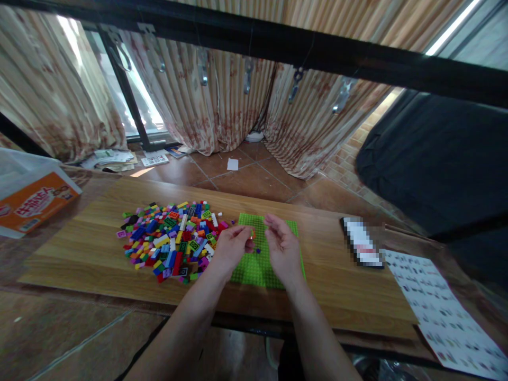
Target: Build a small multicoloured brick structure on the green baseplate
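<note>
My left hand (231, 246) is closed in a pinch over the left part of a green studded baseplate (254, 273). A small orange-looking toy brick (252, 233) shows at its fingertips, mostly hidden by the fingers. Over the right side of the plate, my right hand (283, 253) is open, palm turned inward, holding nothing that I can see. Between the two hands, a tiny dark purple brick (258, 251) is on the plate. Just left of my left hand spreads a heap of mixed colourful toy bricks (169, 241).
The wooden board (91, 238) carries the bricks and plate. A phone (362, 242) lies to the right, beside a printed sheet (440, 301). At far left stands a clear plastic box (37, 198) with an orange label. A dark bar (254, 32) crosses above, with hanging metal clips.
</note>
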Tool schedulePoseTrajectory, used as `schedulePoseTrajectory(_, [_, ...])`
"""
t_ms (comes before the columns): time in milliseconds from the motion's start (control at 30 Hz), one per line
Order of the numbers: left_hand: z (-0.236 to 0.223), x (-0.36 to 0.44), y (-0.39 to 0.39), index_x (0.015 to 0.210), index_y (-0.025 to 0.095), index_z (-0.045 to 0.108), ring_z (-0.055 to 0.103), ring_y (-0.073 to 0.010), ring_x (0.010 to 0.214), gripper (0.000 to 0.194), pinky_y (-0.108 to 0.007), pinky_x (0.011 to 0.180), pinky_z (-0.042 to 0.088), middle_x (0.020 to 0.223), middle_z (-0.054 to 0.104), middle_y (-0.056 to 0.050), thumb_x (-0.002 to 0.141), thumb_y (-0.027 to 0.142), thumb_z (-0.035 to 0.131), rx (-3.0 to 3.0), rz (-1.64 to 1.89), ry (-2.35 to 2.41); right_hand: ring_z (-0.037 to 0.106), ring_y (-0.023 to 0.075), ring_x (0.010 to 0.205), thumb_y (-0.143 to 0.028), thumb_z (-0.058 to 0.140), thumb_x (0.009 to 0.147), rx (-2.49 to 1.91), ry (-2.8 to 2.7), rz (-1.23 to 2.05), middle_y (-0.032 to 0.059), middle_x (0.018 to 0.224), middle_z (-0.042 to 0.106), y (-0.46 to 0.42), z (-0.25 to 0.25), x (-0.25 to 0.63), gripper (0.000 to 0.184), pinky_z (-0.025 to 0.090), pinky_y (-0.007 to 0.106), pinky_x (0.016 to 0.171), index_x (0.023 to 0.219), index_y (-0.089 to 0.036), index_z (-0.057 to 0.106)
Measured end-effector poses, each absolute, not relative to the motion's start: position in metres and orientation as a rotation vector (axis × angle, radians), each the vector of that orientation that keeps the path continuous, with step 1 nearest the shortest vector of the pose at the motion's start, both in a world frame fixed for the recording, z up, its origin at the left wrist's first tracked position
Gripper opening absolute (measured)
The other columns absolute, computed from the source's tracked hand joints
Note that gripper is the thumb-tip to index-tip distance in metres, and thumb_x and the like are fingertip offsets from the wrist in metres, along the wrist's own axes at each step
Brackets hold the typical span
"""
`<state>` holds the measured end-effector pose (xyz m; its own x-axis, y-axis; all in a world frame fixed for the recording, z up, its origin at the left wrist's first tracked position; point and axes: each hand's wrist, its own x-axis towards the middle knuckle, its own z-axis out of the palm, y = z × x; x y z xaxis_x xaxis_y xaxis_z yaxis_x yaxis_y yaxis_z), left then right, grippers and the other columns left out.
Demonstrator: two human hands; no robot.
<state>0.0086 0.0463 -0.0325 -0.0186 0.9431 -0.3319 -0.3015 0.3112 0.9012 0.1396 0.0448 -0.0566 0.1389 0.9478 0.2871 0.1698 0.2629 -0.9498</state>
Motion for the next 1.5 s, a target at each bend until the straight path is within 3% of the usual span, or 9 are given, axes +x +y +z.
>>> schedulePoseTrajectory(100, [-0.033,0.0,0.051,0.073,0.014,0.069,0.057,-0.0112,0.055,0.019,-0.024,0.055,0.048,0.062,0.062,-0.001,0.069,0.032,0.071,0.716,1.155,1.209,0.066,0.0192,0.089,-0.031,0.059,0.085,-1.339,-1.314,0.735,0.0071,0.099,0.072,0.049,-0.061,0.152,0.025,0.051,0.037,0.083,0.106,-0.02,0.069])
schedulePoseTrajectory(233, [-0.032,-0.016,0.058,0.076,0.013,0.071,0.056,-0.0103,0.055,0.023,-0.023,0.056,0.047,0.062,0.062,0.0,0.065,0.033,0.075,0.742,1.228,1.272,0.059,0.0165,0.065,-0.028,0.07,0.075,-1.561,-1.598,0.695,0.0025,0.08,0.07,0.046,-0.068,0.153,0.017,0.048,0.032,0.067,0.091,-0.022,0.072])
schedulePoseTrajectory(400, [-0.03,-0.036,0.061,0.079,0.014,0.073,0.059,-0.0118,0.058,0.023,-0.023,0.059,0.048,0.067,0.067,-0.002,0.066,0.033,0.074,0.885,1.28,1.389,0.061,0.0191,0.074,-0.011,0.064,0.074,-1.631,-1.932,0.516,0.0045,0.082,0.069,0.042,-0.075,0.14,0.015,0.045,0.032,0.072,0.077,-0.024,0.072])
schedulePoseTrajectory(533, [-0.029,-0.049,0.061,0.076,0.015,0.073,0.059,-0.0133,0.058,0.023,-0.024,0.057,0.046,0.065,0.068,-0.003,0.071,0.037,0.071,0.947,1.259,1.453,0.062,0.0198,0.076,-0.009,0.059,0.08,-1.585,-1.959,0.526,0.0051,0.082,0.068,0.043,-0.071,0.131,0.018,0.045,0.032,0.074,0.078,-0.023,0.071])
schedulePoseTrajectory(767, [-0.032,-0.055,0.056,0.049,0.019,0.056,0.043,-0.0124,0.048,0.038,-0.026,0.051,0.027,0.045,0.05,0.001,0.08,0.041,0.06,1.352,1.016,1.611,0.061,0.0176,0.08,-0.01,0.056,0.083,-1.355,-1.976,0.654,0.0042,0.086,0.066,0.04,-0.069,0.096,0.019,0.046,0.03,0.077,0.085,-0.022,0.07])
schedulePoseTrajectory(900, [-0.027,-0.05,0.051,0.046,0.019,0.05,0.039,-0.0128,0.049,0.042,-0.027,0.054,0.023,0.046,0.045,0.002,0.083,0.037,0.055,1.506,0.913,1.683,0.062,0.0188,0.081,-0.012,0.054,0.085,-1.326,-1.933,0.699,0.0058,0.087,0.067,0.042,-0.072,0.085,0.019,0.047,0.032,0.077,0.089,-0.021,0.071])
schedulePoseTrajectory(1167, [-0.028,-0.053,0.051,0.054,0.017,0.063,0.039,-0.0125,0.049,0.038,-0.027,0.052,0.023,0.049,0.049,0.001,0.08,0.044,0.059,1.465,0.854,1.701,0.068,0.018,0.091,-0.02,0.059,0.082,-1.136,-1.562,1.142,0.0042,0.115,0.068,0.038,-0.069,0.086,0.043,0.053,0.034,0.082,0.124,-0.027,0.06])
schedulePoseTrajectory(1267, [-0.034,-0.054,0.052,0.058,0.016,0.068,0.043,-0.0129,0.05,0.038,-0.026,0.051,0.026,0.05,0.053,0.0,0.077,0.048,0.062,1.433,0.877,1.595,0.066,0.0195,0.097,-0.026,0.061,0.084,-1.084,-1.53,1.181,0.0038,0.111,0.07,0.037,-0.07,0.089,0.033,0.051,0.037,0.089,0.117,-0.026,0.065])
schedulePoseTrajectory(1500, [-0.035,-0.056,0.054,0.05,0.016,0.058,0.036,-0.0098,0.047,0.046,-0.024,0.047,0.024,0.045,0.043,0.003,0.072,0.056,0.064,1.355,0.935,1.545,0.063,0.016,0.076,-0.031,0.066,0.082,-1.122,-1.476,1.071,0.0007,0.082,0.068,0.039,-0.068,0.095,0.012,0.05,0.03,0.074,0.089,-0.023,0.07])
